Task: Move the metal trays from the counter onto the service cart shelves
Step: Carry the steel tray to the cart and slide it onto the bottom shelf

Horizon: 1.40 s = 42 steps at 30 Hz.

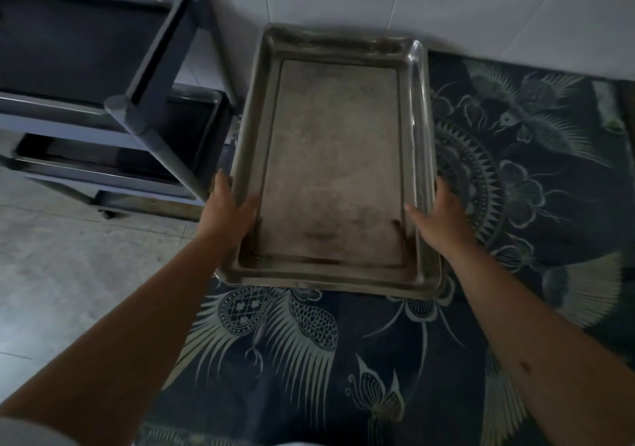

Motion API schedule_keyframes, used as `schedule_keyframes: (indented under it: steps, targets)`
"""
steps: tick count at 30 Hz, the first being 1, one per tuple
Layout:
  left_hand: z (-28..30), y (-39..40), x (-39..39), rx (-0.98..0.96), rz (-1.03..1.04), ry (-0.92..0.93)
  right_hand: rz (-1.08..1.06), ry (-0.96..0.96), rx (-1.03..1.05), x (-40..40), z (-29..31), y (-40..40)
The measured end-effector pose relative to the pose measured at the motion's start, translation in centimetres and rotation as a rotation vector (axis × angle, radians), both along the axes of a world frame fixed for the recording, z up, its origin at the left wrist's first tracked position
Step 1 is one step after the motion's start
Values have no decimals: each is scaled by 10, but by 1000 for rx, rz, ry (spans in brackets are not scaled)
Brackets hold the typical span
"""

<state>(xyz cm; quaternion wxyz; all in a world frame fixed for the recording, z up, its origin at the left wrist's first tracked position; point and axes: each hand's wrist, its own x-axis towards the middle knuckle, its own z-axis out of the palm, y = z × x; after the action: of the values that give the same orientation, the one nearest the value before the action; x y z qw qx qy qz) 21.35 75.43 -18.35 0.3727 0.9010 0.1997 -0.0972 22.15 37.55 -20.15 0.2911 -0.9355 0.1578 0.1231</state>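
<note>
A large rectangular metal tray [335, 156] with a dull, scuffed bottom is in the middle of the view, over the counter with its dark patterned cloth [515, 177]. My left hand [228, 210] grips the tray's left rim near the close end, thumb over the edge. My right hand [438, 220] grips the right rim opposite it, thumb inside. A second rim shows just under the tray's near edge, so another tray may lie beneath. The grey service cart [151, 101] stands to the left, with its top shelf and lower shelves visible.
A white tiled wall [412, 2] runs behind the counter and cart. Grey floor tiles [68, 273] lie at lower left beside the counter's edge. The cart's corner post [120, 108] stands close to the tray's left side.
</note>
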Motion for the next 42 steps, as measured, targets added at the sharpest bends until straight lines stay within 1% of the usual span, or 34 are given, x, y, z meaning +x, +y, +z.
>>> schedule_keyframes:
  steps: [2, 5, 7, 9, 14, 19, 22, 25, 28, 33, 35, 38, 42]
  targets:
    - [-5, 0, 6, 14, 88, -21, -85, -60, 44, 7, -5, 3]
    - [-10, 2, 9, -72, 233, 8, -244, -142, 132, 9, -11, 3]
    - [-13, 6, 10, -106, 272, 30, -358, -171, 227, 6, -14, 1]
    - [-15, 9, 10, -151, 292, 59, -438, -160, 315, 5, -16, -3]
    - [-11, 12, 12, -215, 336, 136, -505, -95, 515, 7, -16, -4]
    - [4, 10, -7, -226, 343, 154, -532, -90, 520, -5, -8, -6]
    - [11, 14, -36, -268, 335, 163, -501, -82, 516, -32, -3, -5]
    - [17, 19, -72, -292, 331, 161, -516, -93, 544, -63, -1, -1]
    - [25, 24, -107, -239, 349, 112, -453, -109, 481, -90, 4, 6]
    - [48, 41, -159, -236, 367, 80, -409, -82, 453, -130, 23, 22]
    - [57, 51, -178, -221, 364, 64, -385, -89, 479, -144, 34, 32]
    - [70, 68, -208, -248, 363, 56, -342, -115, 508, -168, 48, 51]
    - [86, 98, -253, -230, 390, -7, -303, -171, 521, -203, 68, 82]
